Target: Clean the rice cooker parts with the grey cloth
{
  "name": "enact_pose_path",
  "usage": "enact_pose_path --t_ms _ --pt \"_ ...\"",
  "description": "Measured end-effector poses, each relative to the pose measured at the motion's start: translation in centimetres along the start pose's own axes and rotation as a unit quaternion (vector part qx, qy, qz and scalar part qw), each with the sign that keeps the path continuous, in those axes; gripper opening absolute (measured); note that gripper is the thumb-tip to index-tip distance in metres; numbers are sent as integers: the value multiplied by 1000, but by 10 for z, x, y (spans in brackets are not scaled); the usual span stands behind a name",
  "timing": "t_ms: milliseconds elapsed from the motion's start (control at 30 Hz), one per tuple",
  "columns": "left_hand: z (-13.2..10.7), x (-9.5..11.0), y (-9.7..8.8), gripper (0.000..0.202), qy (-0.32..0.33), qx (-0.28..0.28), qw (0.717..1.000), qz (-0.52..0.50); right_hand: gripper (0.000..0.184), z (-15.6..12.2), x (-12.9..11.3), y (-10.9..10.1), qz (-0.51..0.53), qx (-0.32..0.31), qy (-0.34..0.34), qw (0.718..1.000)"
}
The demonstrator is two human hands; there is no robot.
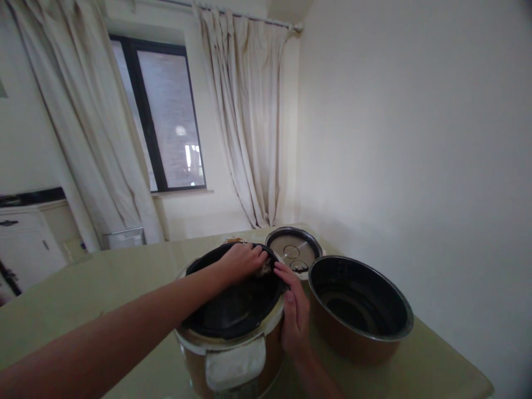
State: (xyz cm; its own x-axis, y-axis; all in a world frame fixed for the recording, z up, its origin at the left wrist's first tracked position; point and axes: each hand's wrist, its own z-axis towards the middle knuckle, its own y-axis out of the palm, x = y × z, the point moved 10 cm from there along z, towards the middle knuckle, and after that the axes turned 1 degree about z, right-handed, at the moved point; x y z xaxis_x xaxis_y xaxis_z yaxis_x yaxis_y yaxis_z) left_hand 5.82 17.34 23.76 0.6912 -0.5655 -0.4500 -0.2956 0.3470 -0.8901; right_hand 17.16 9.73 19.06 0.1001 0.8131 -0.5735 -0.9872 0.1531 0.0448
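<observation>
Cooker [273,354]: It stood at the lower centre of the frame, on the table [145,277], uncovered, with its dark inside facing up.
Left hand [244,259]: It reached across the cooker's mouth. Its grip seemed to be closed over a pale crumpled piece [265,270] near the far right of the rim; the piece was too blurred to name.
Right hand [296,317]: Its grip was loose, the fingers stretched against the right side of the rim, not wrapped around anything.
Risk at cooker: It could have turned or slid, I judged, if the left hand had pressed harder than the right hand could support.
Risk at rim: Fingers could have been scraped, because both hands were so near the edge.
Wide pot [353,341]: It stood at the lower right, just beside the cooker. An outward swing of the right arm might have pushed it.
Round lid [293,245]: It lay behind, where a sliding cooker might have knocked it.
</observation>
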Motion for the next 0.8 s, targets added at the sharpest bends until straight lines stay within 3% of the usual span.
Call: enact_pose_path --t_ms 100,167,233,300,400,500,600,733,800 --pt "-15 -19 8 22 32 24 998 43 40 0 0 -1 -7 -4 0 1000" --pt "-29 -34 11 26 14 6 999 32 39 0 0 -1 -7 -8 1 1000" --pt "-44 -52 22 36 -50 -71 996 -14 39 0 -1 0 -7 -12 1 1000" --pt "-63 -62 36 51 -110 -175 975 -75 38 1 -3 -1 -7 -14 -1 1000" --pt "-81 -55 48 64 -134 -275 942 -138 38 2 -6 -1 -8 -11 -8 1000" --pt "-83 -29 51 50 -99 -328 907 -245 39 1 -6 -1 -7 -5 -10 1000" --pt "-68 4 35 37 -31 -293 880 -373 39 0 -4 -1 -4 2 -6 1000" --pt "-39 26 -1 37 22 -154 902 -403 38 -2 -3 -1 4 14 -9 1000" --pt "-27 30 -10 39 19 -103 919 -380 38 -3 -3 -3 10 22 -12 1000"
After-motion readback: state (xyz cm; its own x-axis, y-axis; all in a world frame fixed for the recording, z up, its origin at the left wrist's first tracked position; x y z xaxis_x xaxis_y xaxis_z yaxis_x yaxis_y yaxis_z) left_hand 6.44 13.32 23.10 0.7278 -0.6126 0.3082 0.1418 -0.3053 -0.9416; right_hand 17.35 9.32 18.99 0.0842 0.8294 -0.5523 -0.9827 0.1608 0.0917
